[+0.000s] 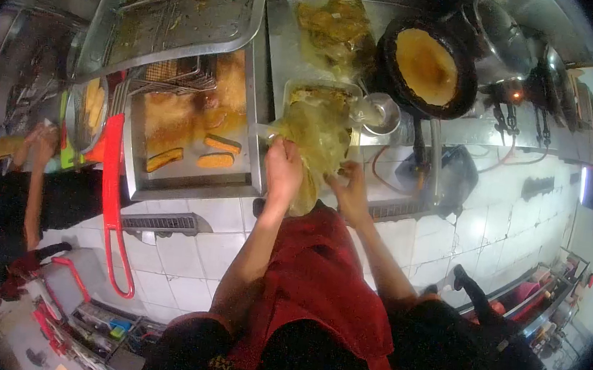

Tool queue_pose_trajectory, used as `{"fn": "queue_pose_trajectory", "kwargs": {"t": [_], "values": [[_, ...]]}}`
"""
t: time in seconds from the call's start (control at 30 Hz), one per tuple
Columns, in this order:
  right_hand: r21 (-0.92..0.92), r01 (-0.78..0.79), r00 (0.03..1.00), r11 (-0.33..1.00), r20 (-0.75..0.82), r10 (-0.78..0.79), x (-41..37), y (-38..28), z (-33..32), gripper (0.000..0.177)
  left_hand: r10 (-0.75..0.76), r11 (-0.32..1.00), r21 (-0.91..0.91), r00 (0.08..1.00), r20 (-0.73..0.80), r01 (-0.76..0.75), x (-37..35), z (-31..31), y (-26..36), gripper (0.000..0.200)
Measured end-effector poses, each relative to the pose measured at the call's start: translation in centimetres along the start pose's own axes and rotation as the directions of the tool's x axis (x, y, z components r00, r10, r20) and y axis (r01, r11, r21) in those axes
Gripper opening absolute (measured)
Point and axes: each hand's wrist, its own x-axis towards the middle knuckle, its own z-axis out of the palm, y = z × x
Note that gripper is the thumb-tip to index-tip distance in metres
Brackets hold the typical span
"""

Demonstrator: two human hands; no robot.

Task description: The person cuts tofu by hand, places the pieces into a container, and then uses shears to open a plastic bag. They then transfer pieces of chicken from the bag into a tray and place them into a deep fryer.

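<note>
A translucent, yellowish plastic bag (316, 133) hangs over a metal container (325, 87) at the counter's front edge. My left hand (283, 173) is closed on the bag's left side. On the bag's right side, my right hand (349, 190) has its thumb and fingers curled at the plastic; whether they grip it is too small to tell. Behind the container lies another bag with yellow-brown contents (334, 30). A small metal cup (382, 114) stands right of the bag. What the held bag contains is unclear.
To the left, a fryer (173, 118) holds several fried pieces and a wire basket (174, 75), with a large tray (185, 7) above. A black pan (424, 67) with a flat yellow layer is at the right. A co-worker's arm (37, 187) shows far left.
</note>
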Motion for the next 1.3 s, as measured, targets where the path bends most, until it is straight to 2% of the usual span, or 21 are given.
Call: {"fn": "queue_pose_trajectory", "kwargs": {"t": [0.03, 0.1, 0.13, 0.17, 0.23, 0.37, 0.43, 0.53, 0.57, 0.63, 0.67, 0.73, 0.77, 0.83, 0.97, 1.03, 1.07, 1.13, 1.17, 1.23, 1.3], "values": [[0.001, -0.007, 1.000, 1.000, -0.003, 0.007, -1.5, -0.4, -0.2, 0.059, 0.024, 0.999, -0.042, 1.000, -0.008, -0.024, -0.3, 0.0, 0.1, 0.018], [0.236, -0.287, 0.941, 0.928, 0.252, 0.227, -2.9, -1.5, -0.6, 0.057, 0.027, 0.999, -0.043, 1.000, -0.004, -0.027, -0.1, 0.0, 0.7, 0.019], [0.407, -0.365, 0.914, 0.838, 0.327, 0.239, -3.5, -2.7, -0.9, 0.057, 0.019, 0.999, -0.041, 1.000, -0.003, -0.019, -0.1, -0.2, 1.6, 0.019], [0.414, -0.366, 0.915, 0.833, 0.325, 0.241, -3.8, -3.8, -1.0, 0.057, 0.022, 0.999, -0.034, 1.000, 0.002, -0.022, -0.3, -0.5, 2.5, 0.019], [0.537, -0.305, 0.923, 0.787, 0.369, 0.106, -4.5, -5.4, -1.1, 0.060, 0.079, 0.993, -0.089, 0.997, -0.013, -0.080, -0.7, -1.5, 6.7, 0.021], [0.490, -0.270, 0.934, 0.829, 0.344, 0.101, -3.4, -6.0, -0.9, 0.060, 0.123, 0.980, -0.162, 0.991, 0.047, -0.114, -0.6, -3.5, 10.3, 0.021], [0.302, -0.178, 0.958, 0.937, 0.272, 0.095, -2.6, -4.8, -1.0, 0.062, 0.185, 0.982, 0.023, 0.983, 0.012, -0.185, -0.3, -4.2, 9.7, 0.020], [0.214, -0.343, 0.893, 0.915, 0.376, 0.247, -2.1, -4.0, -1.8, 0.070, 0.213, 0.977, -0.031, 0.969, 0.126, -0.211, -1.1, -5.3, 10.6, 0.020], [0.212, -0.341, 0.893, 0.916, 0.379, 0.245, -2.1, -4.0, -2.1, 0.070, 0.212, 0.977, -0.032, 0.970, 0.121, -0.210, -1.5, -5.6, 11.5, 0.020], [0.504, -0.405, 0.869, 0.763, 0.471, 0.150, -2.4, -4.8, -3.0, 0.080, 0.363, 0.932, -0.053, 0.916, 0.170, -0.359, -2.5, -6.4, 13.7, 0.019], [0.499, -0.411, 0.866, 0.763, 0.476, 0.155, -2.4, -5.4, -3.5, 0.080, 0.356, 0.934, -0.053, 0.919, 0.169, -0.353, -2.7, -6.6, 14.2, 0.019], [0.811, -0.529, 0.792, 0.249, 0.578, -0.199, -1.2, -6.9, -4.5, 0.078, 0.333, 0.941, -0.171, 0.896, 0.293, -0.294, -2.5, -6.8, 14.9, 0.017], [0.811, -0.528, 0.791, 0.252, 0.577, -0.202, -0.6, -7.4, -4.4, 0.078, 0.336, 0.939, -0.172, 0.896, 0.290, -0.296, -2.3, -6.8, 14.4, 0.017], [0.838, -0.546, 0.805, 0.026, 0.533, -0.261, 0.9, -8.4, -3.6, 0.057, 0.407, 0.909, -0.246, 0.847, 0.342, -0.338, -1.5, -6.9, 12.4, 0.018], [0.813, -0.582, 0.804, 0.022, 0.579, -0.131, 5.9, -8.6, -1.6, 0.041, 0.394, 0.911, -0.290, 0.830, 0.396, -0.294, -1.0, -7.2, 10.5, 0.016], [0.901, -0.341, 0.940, 0.269, 0.334, 0.075, 9.1, -9.0, -0.3, 0.032, 0.381, 0.924, -0.184, 0.843, 0.381, -0.335, -0.5, -7.4, 9.9, 0.014], [0.898, -0.348, 0.937, 0.270, 0.340, 0.076, 10.6, -9.2, 0.2, 0.032, 0.376, 0.926, -0.182, 0.847, 0.377, -0.330, -0.4, -7.5, 9.0, 0.014], [0.899, -0.213, 0.977, 0.382, 0.187, 0.104, 13.8, -9.6, 1.1, 0.034, 0.251, 0.966, -0.047, 0.887, 0.387, -0.253, -0.2, -7.9, 7.2, 0.023], [0.898, -0.219, 0.975, 0.383, 0.194, 0.104, 15.5, -9.7, 1.5, 0.034, 0.247, 0.968, -0.046, 0.890, 0.383, -0.248, -0.5, -8.3, 6.8, 0.023], [0.825, -0.132, 0.991, 0.549, 0.095, 0.094, 19.1, -9.7, 2.4, 0.036, 0.152, 0.988, -0.058, 0.924, 0.352, -0.141, -2.1, -9.6, 5.8, 0.024], [0.780, -0.133, 0.988, 0.612, 0.057, 0.141, 23.7, -9.4, 3.6, 0.037, 0.121, 0.993, -0.052, 0.922, 0.369, -0.109, -3.8, -11.0, 4.5, 0.022]]}}
